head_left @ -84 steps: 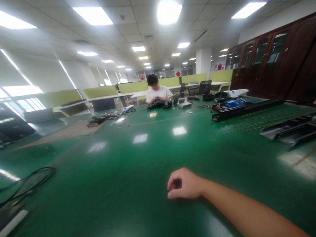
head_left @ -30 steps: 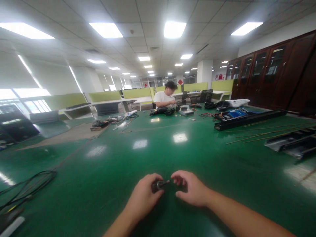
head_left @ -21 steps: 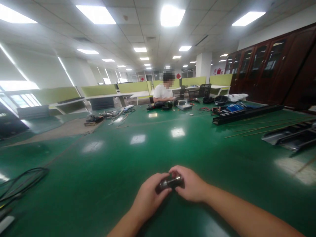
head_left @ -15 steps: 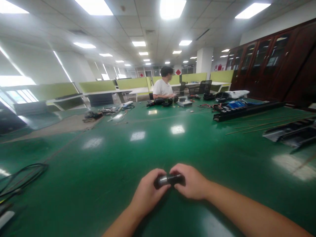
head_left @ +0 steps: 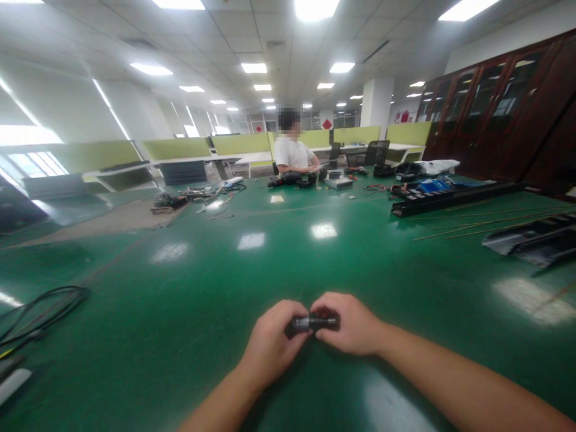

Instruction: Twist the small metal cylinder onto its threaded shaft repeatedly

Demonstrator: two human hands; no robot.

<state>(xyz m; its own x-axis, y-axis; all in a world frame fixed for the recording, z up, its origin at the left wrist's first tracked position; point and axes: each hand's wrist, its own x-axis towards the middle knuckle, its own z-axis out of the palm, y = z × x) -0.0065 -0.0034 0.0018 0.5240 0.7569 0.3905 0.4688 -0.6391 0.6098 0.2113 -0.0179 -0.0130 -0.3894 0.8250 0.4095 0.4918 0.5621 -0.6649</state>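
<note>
Just above the green tabletop, close to me, I hold a small black cylinder with a silver band [head_left: 302,324] lying roughly level between my hands; its exact kind is hard to make out. My left hand [head_left: 272,336] is closed round its left end, thumb below and fingers above. The fingers of my right hand [head_left: 355,324] grip the right end, where a small dark red patch shows near the fingertips. The two sets of fingertips nearly meet at the middle of the cylinder.
The green table [head_left: 216,270] stretches ahead. Black cables [head_left: 49,312] lie at the left edge. Black metal channels [head_left: 531,243], thin rods [head_left: 477,228] and a long black rail [head_left: 450,200] lie on the right. A person in a white shirt [head_left: 292,155] sits across the table.
The cylinder looks slightly rotated in my fingers, and a dark red patch now shows at my right fingertips. Both hands keep hold of it. The person opposite has shifted left.
</note>
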